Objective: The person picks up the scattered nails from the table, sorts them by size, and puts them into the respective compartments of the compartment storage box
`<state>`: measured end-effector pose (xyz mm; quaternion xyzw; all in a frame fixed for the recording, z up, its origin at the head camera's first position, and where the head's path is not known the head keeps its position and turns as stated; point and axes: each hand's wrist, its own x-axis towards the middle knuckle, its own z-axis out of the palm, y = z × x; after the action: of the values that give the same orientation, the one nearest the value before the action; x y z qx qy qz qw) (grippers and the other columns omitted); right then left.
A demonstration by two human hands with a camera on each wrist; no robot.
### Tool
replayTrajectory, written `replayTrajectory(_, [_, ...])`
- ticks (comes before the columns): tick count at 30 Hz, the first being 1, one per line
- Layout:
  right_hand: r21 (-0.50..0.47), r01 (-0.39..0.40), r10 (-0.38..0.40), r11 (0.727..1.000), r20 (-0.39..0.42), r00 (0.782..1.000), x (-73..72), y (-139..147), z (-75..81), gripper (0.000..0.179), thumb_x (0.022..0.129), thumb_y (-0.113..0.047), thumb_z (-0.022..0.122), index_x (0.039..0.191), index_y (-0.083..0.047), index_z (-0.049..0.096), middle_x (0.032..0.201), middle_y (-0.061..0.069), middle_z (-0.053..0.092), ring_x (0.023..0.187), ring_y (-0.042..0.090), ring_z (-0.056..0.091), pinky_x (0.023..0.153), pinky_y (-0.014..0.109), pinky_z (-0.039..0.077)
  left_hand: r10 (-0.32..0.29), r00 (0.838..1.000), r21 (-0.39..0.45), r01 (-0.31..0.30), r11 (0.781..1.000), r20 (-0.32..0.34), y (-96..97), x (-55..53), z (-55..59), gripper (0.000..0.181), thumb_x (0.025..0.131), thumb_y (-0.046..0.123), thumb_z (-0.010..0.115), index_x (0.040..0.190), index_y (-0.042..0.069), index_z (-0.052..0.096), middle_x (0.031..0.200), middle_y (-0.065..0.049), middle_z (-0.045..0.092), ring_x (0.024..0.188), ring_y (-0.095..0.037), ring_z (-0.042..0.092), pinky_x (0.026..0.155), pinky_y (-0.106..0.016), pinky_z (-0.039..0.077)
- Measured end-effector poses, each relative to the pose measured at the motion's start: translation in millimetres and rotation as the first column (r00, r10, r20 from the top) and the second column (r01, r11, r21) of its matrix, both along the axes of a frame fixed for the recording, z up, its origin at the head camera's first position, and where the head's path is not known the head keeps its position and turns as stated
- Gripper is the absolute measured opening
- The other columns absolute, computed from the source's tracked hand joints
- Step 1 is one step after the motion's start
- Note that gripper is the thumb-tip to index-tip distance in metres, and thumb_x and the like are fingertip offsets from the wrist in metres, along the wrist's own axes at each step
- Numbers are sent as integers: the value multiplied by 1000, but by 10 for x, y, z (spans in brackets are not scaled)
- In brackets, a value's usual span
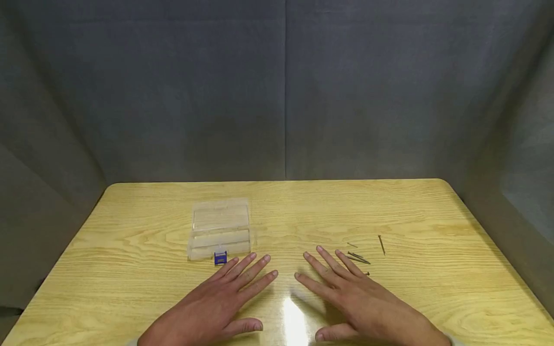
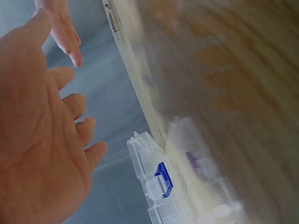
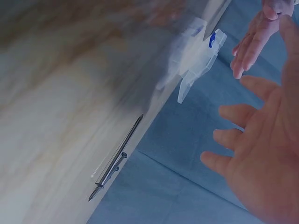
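My left hand (image 1: 216, 300) is held palm down over the table with its fingers spread, and nothing is in it. Just beyond its fingertips lies a clear plastic box (image 1: 221, 218) with its lid laid back; a blue latch (image 1: 220, 258) is on the near side. In the left wrist view the box's blue latch (image 2: 163, 179) shows below the fingers. My right hand (image 1: 359, 300), likewise spread and holding nothing, is near several metal nails (image 1: 359, 258). One nail (image 1: 382, 245) lies apart to the right, and another is partly hidden behind the fingers. The right wrist view shows nails (image 3: 119, 156) close together.
The wood-grain table (image 1: 433, 206) has rounded far corners and a glossy top with a bright reflection between the hands. Grey cloth curtains (image 1: 277, 96) stand behind it and on both sides.
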<state>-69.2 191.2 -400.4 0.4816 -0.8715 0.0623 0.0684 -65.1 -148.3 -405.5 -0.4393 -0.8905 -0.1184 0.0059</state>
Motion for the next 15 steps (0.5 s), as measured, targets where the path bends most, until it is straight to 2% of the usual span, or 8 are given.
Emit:
replayTrajectory(7, [-9, -1, 1, 1000, -20, 1000, 5, 23, 16, 92, 93, -68, 61, 165, -21, 30, 172, 11, 12, 152, 42, 22, 124, 40, -4, -2, 1000, -2, 2, 1000, -27, 5, 0, 11, 78, 103, 60, 50, 167, 24, 22, 172, -2, 13, 156, -26, 14, 119, -53, 28])
replayTrajectory(15, [-10, -1, 0, 1000, -51, 999, 15, 23, 52, 90, 94, -66, 63, 164, -20, 32, 171, 12, 17, 151, 42, 25, 124, 40, -2, 9, 999, 5, -9, 1000, -42, -1, 11, 19, 80, 102, 58, 55, 167, 23, 22, 172, -3, 15, 156, -26, 16, 120, -51, 26])
